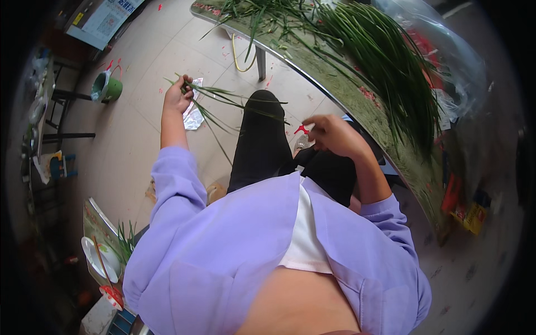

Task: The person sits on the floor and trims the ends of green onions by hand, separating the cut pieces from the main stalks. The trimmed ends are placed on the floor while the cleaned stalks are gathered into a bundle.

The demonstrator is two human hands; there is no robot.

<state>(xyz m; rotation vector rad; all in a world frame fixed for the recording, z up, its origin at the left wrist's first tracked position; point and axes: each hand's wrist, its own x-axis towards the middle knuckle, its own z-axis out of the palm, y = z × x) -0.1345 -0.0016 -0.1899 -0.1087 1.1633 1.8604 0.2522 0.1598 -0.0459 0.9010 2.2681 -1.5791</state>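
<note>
My left hand (pixel 181 93) is closed around the pale ends of a few long green leaves, likely garlic chives (pixel 226 100), whose tips trail right across my knee. Over my other leg hovers my right hand (pixel 331 132), blurred, its fingers bent; nothing is visible in it. A large bundle of the same greens (pixel 377 63) lies on the green-topped table (pixel 402 167) at the upper right. Loose leaves and trimmings (pixel 289 35) are scattered at the table's far left part.
Clear plastic bags (pixel 456 71) lie beyond the bundle. A green bucket (pixel 114 89) stands at the left. Behind my left arm, a second table holds a white bowl (pixel 109 259) and more greens (pixel 125 243). A silvery wrapper (pixel 194 119) lies on the floor under my left hand.
</note>
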